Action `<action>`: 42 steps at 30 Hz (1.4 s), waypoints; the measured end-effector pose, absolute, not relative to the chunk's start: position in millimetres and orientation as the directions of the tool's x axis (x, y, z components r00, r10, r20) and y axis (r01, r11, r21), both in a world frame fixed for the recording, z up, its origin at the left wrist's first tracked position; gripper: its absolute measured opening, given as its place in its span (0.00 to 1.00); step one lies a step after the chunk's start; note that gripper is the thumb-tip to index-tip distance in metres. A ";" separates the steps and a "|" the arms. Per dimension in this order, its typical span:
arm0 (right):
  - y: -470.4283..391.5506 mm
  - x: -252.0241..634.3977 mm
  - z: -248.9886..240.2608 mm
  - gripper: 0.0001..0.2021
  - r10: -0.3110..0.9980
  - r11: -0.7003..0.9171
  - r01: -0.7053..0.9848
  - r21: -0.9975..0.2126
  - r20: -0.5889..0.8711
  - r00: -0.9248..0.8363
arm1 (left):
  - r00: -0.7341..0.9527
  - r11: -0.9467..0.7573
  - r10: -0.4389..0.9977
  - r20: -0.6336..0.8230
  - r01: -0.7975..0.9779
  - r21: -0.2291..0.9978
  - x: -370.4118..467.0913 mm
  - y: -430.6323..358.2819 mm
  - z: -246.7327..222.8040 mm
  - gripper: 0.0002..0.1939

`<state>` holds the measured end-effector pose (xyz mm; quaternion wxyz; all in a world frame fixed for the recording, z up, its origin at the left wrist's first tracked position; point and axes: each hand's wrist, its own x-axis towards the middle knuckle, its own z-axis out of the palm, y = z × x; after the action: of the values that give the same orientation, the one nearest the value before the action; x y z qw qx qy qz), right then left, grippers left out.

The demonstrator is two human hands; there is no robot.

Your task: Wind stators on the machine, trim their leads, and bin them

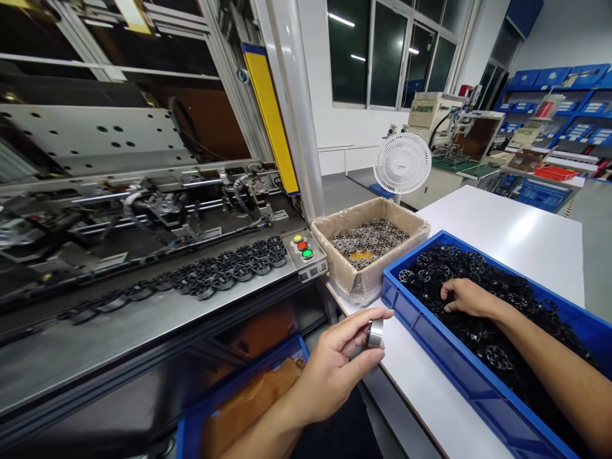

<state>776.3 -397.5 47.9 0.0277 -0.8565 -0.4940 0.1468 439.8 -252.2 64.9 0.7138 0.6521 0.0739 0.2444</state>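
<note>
My left hand (pixel 329 363) is closed around a small silver metal ring (pixel 375 333), held between thumb and fingers above the white table edge. My right hand (pixel 466 298) reaches into a blue crate (pixel 430 347) filled with black round slotted parts (pixel 500 357). Its fingertips sink among those parts, so whether it grips one is hidden. Left of the crate stands a plastic-lined cardboard box (pixel 344 275) of silver ring-shaped parts (pixel 373 236). On the machine's metal ledge, several black ring-shaped parts (pixel 222 280) with silver rims lie in rows.
A button box (pixel 306 255) with yellow, red and green buttons sits at the ledge's right end. Behind it rises a yellow light barrier (pixel 270 118). A white fan (pixel 402 163) stands behind the cardboard box. Below the ledge is another blue crate (pixel 180 440) holding brown material.
</note>
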 end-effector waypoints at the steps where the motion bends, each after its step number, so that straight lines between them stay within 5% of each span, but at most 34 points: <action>1: -397.0 775.8 48.3 0.06 0.855 -0.515 0.831 -0.212 -0.204 0.477 | 0.865 0.047 0.455 0.213 -0.262 0.964 439.6 -252.8 65.1 0.23; 4: -395.2 770.1 54.6 0.04 0.845 -0.532 0.804 -0.265 -0.105 0.524 | 0.838 0.051 0.504 0.208 -0.270 0.962 439.6 -254.0 65.9 0.23; 8: -396.1 730.3 78.8 0.17 0.815 -0.485 0.757 -0.438 0.087 0.573 | 0.837 0.146 0.517 0.180 -0.293 0.945 443.6 -256.3 67.4 0.24; 10: -399.8 695.2 94.5 0.16 0.841 -0.274 0.712 -0.647 0.198 0.503 | 0.851 0.227 0.504 0.146 -0.294 0.929 447.4 -257.9 67.3 0.25; 12: -404.6 659.4 107.8 0.13 0.882 -0.007 0.690 -0.723 0.321 0.346 | 0.867 0.298 0.489 0.098 -0.272 0.915 451.7 -260.1 65.7 0.26; 15: -409.2 622.2 115.5 0.10 0.842 0.275 0.725 -0.632 0.522 0.135 | 0.896 0.392 0.443 0.047 -0.240 0.888 457.4 -264.8 61.8 0.28; 18: -408.7 609.1 108.1 0.09 0.789 0.375 0.712 -0.593 0.608 0.091 | 0.919 0.443 0.394 0.025 -0.214 0.871 460.9 -271.0 59.5 0.30; 24: -407.5 607.5 96.3 0.13 0.676 0.401 0.809 -0.430 0.735 0.056 | 0.913 0.445 0.406 0.033 -0.229 0.866 461.5 -279.8 63.1 0.28; 31: -412.9 608.2 104.8 0.24 0.713 0.423 0.852 -0.310 0.694 -0.101 | 0.864 0.271 0.478 0.159 -0.317 0.909 456.9 -277.4 68.8 0.24; 42: -408.6 612.3 99.5 0.16 0.636 0.426 0.896 -0.128 0.747 -0.196 | 0.877 0.330 0.460 0.139 -0.314 0.890 454.9 -279.0 69.5 0.25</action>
<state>612.3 -408.6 99.5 0.3798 -0.5075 -0.7543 -0.1710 454.9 -279.0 69.5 0.8126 0.5274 0.0692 0.2381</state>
